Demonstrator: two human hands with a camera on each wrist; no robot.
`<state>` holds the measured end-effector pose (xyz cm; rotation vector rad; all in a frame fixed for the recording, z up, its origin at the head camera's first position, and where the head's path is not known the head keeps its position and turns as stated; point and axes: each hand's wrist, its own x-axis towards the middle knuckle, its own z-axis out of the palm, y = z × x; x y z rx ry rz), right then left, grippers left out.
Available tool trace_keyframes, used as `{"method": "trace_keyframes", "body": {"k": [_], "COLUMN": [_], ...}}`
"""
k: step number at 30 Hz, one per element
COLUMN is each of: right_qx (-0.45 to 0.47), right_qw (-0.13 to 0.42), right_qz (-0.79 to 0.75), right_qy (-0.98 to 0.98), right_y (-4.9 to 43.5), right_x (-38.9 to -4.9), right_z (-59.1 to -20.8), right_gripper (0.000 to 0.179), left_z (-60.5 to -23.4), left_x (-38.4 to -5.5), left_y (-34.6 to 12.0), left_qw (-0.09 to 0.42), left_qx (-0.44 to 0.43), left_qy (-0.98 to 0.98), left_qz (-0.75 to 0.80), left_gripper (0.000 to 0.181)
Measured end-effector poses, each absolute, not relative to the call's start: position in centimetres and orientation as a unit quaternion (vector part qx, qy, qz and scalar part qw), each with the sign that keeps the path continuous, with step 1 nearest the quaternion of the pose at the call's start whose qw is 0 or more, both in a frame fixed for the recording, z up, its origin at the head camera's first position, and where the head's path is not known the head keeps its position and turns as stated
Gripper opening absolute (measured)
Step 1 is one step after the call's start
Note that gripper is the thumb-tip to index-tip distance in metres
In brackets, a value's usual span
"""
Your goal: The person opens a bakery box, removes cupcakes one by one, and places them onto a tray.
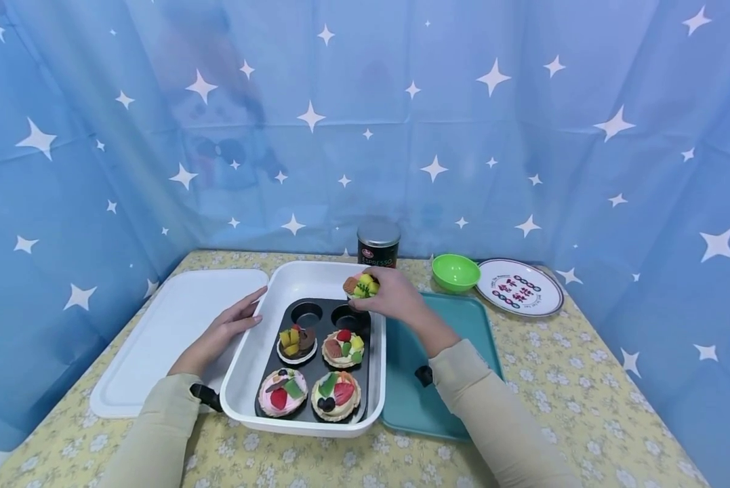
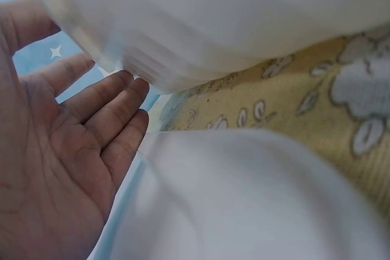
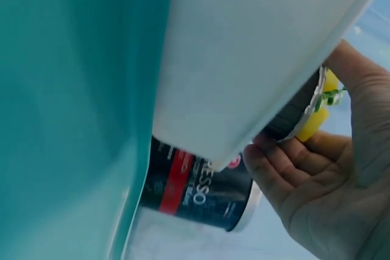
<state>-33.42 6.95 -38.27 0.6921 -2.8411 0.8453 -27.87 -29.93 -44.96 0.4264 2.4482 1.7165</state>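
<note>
Over the back of a dark muffin tin (image 1: 316, 362), my right hand (image 1: 392, 293) grips a toy cupcake (image 1: 362, 285) with yellow and brown toppings. In the right wrist view the fingers curl round the dark cup (image 3: 294, 111) of this cupcake. The tin lies inside a deep white tray (image 1: 303, 428). Several fruit-topped cupcakes (image 1: 343, 348) sit in its front and middle wells, and the two back wells (image 1: 307, 313) show dark insides. With fingers extended, my left hand (image 1: 227, 329) is at the left rim of the white tray; its palm shows in the left wrist view.
A flat white lid-like tray (image 1: 157, 339) lies on the left, and a teal tray (image 1: 438, 407) on the right. Behind stand an espresso can (image 1: 378, 245), a green bowl (image 1: 456, 272) and a patterned white plate (image 1: 519, 288). A blue starry curtain (image 1: 365, 156) backs the flowered tablecloth (image 1: 560, 407).
</note>
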Motion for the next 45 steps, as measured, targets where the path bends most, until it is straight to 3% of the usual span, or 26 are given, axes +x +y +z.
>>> {"method": "trace_keyframes", "body": {"k": [9,26,35,45], "right_qx": [0.208,0.21,0.161,0.158], "right_qw": [0.044,0.053,0.032,-0.001], "right_qz": [0.292,0.321,0.37,0.358], "right_qy": [-0.933,-0.922,-0.914,-0.92], "right_y": [9.1,12.0,14.7,15.7], "right_x": [-33.4,-34.4,-35.5,-36.6], "right_z": [-37.5,-37.4,-38.7,-40.7], "right_gripper": [0.067,0.062,0.076,0.064], "left_z": [-44.8,-44.8,-44.6,-44.7], "left_x": [-27.7,-27.6,-27.7,-27.7], "left_y": [-29.8,-29.5,-29.5,-29.8], "left_qw": [0.064,0.072,0.071,0.059], "left_qx": [0.136,0.123,0.118,0.127], "left_qy": [0.809,0.813,0.815,0.822], "left_qz": [0.568,0.565,0.563,0.553], "left_gripper": [0.064,0.064,0.063,0.064]}}
